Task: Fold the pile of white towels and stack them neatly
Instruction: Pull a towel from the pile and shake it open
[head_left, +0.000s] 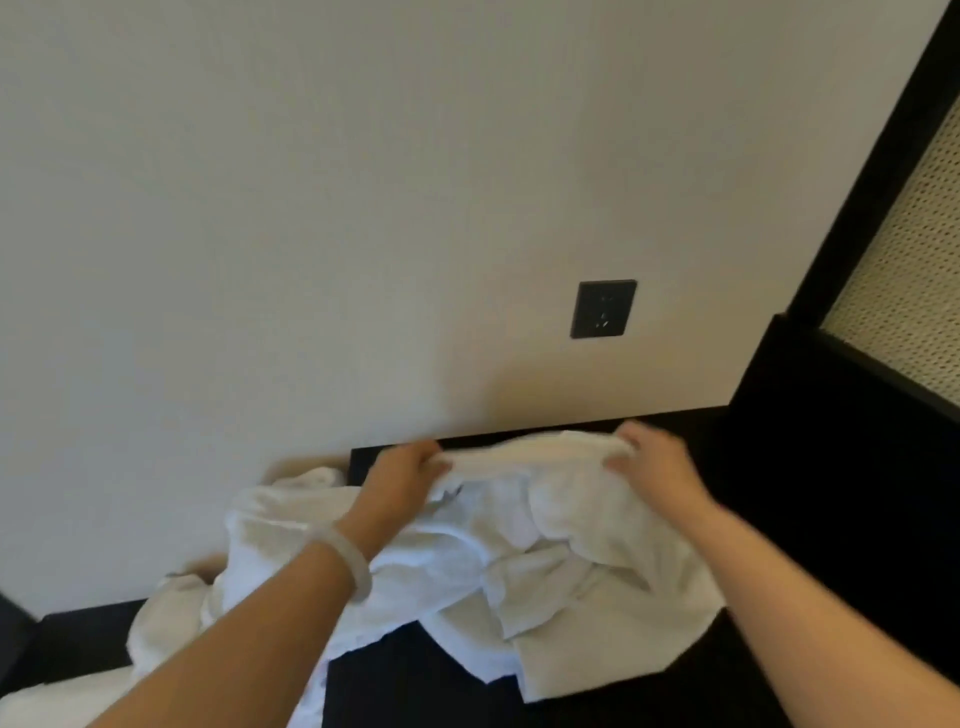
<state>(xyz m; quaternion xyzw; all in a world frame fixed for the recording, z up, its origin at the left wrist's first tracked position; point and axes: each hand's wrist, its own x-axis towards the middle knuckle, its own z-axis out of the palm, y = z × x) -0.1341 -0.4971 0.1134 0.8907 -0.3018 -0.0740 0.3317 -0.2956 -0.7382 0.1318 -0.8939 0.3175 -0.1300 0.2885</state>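
We take this for a guest room in a hotel or similar lodging, though a private bedroom is not ruled out. We see a plain cream wall with a single dark socket plate set low in it. Below it a near-black furniture top runs along the wall. At the right stands a dark frame filled with a pale woven mesh panel, a decorative furnishing touch. A heap of plain white towels, all alike, lies on the dark top.
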